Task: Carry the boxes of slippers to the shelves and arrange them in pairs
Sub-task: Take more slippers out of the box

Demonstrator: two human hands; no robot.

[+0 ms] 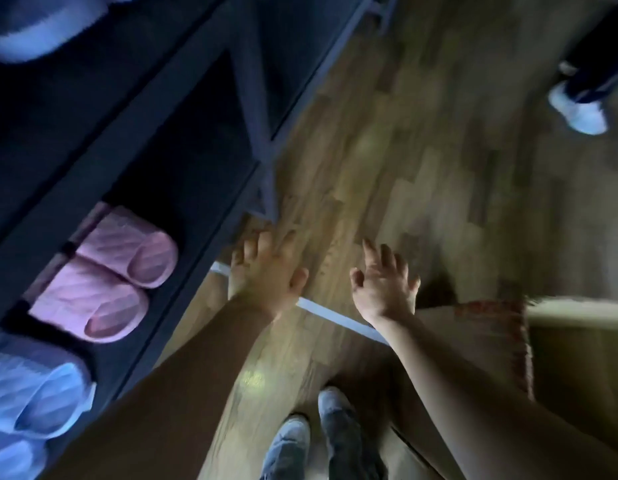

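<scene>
- Shoes, bottom centre: the person's own, on the wooden floor, beside the shelf.
- Blue slippers, lower left: side by side on a low board of the shelf, open toes facing out. Judged to be a finished pair.
- Left hand, centre: fingers spread and loose, holding nothing. It hangs over the floor just beside the shelf's corner post.
- Right hand, right of centre: fingers splayed and empty. It is near the edge of the tan shape, probably reaching for the next load.
- Pink slippers, middle left: touching each other, matched in colour, next along from the blue pair on the same board.
- Box, lower right: a tan shape on the floor with a reddish patterned strip, likely cardboard. It is blurred and its contents cannot be told.
- Pale slipper, upper left corner: on a higher level, heavily blurred, so pairing cannot be told.
- White shoe, upper right: another person's foot, well apart from the work.
</scene>
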